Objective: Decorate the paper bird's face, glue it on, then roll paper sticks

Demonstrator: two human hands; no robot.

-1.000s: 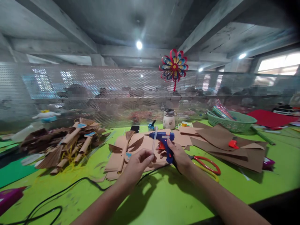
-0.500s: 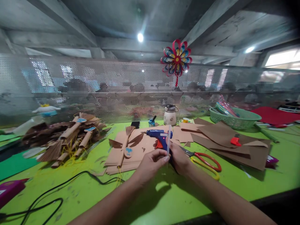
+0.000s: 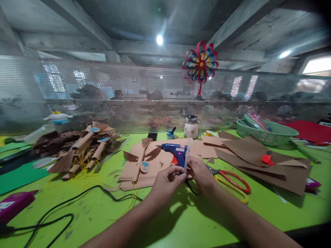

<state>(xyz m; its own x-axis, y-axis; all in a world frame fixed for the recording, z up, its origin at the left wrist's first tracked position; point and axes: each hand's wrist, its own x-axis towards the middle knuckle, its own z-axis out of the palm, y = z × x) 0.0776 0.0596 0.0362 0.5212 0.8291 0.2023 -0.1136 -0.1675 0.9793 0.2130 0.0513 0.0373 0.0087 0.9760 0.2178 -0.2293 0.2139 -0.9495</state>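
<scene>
A translucent glue stick [image 3: 186,156] stands nearly upright in the pinched fingers of my left hand [image 3: 167,181]. Just behind it is a blue hot glue gun [image 3: 174,149] with an orange trigger and a small red light lit, its nozzle pointing left. My right hand [image 3: 203,174] is closed around the gun's handle, part of which the stick and fingers hide. Left of the gun, a rolled brown paper figure [image 3: 141,160] with pleated wings and a blue-marked disc lies on stacked kraft paper [image 3: 126,175]. Scissors [image 3: 232,182] with red and yellow handles lie right of my right hand.
A pile of similar paper figures [image 3: 85,148] lies left, with yellow strings. A black cord [image 3: 85,189] crosses the green table [image 3: 103,220]. Brown sheets [image 3: 258,155], a green basket [image 3: 279,132], a jar-shaped bottle [image 3: 191,128] and a phone [image 3: 152,136] stand or lie farther back.
The view has shifted slightly, so the whole scene sits a little farther right. Both hands keep their holds, and the glue stick now leans slightly more beside the gun.
</scene>
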